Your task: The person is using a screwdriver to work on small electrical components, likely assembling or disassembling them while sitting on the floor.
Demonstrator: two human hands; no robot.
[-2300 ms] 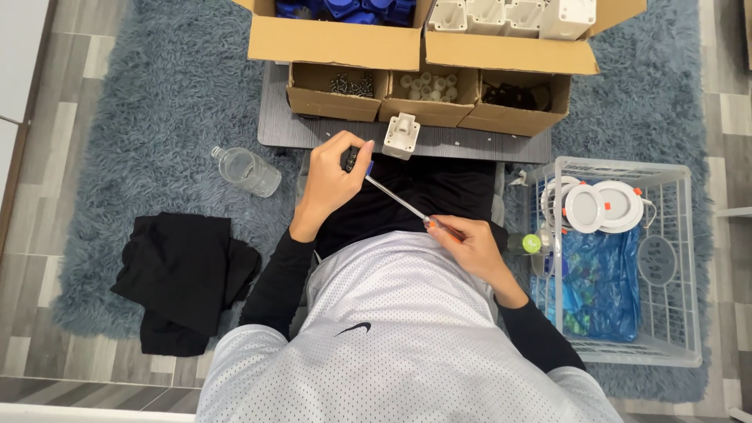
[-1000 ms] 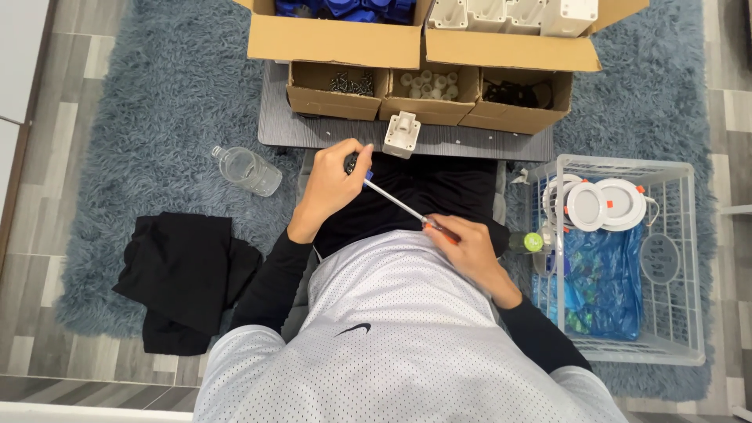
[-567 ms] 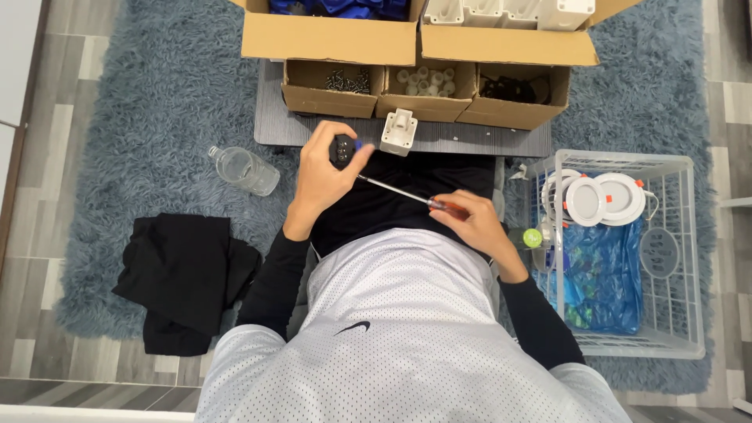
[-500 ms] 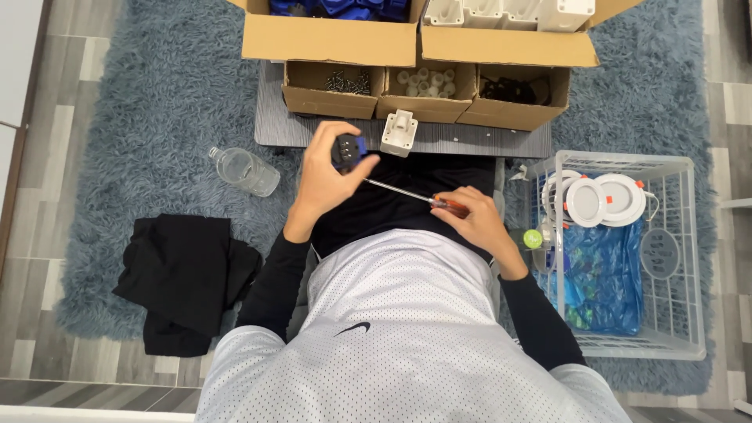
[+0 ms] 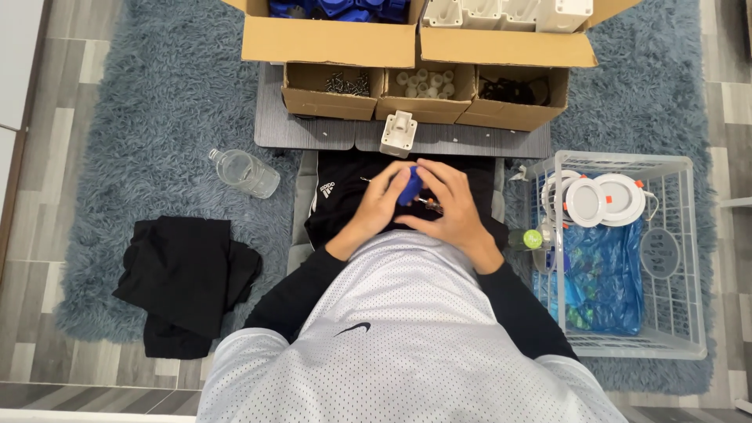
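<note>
A small blue part [image 5: 409, 185] and a thin screwdriver [image 5: 429, 205], both held over the lap

Ahead of the left hand [image 5: 381, 205] and right hand [image 5: 449, 210] a white plastic part [image 5: 397, 134] and three small cardboard boxes [image 5: 423, 94] block the board's [image 5: 321, 135] far edge, while its near corners stay open.

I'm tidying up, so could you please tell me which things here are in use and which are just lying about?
In use: blue part and screwdriver, held in both hands; white housing; screw box.
Lying about: bottle; black cloth; crate.
</note>
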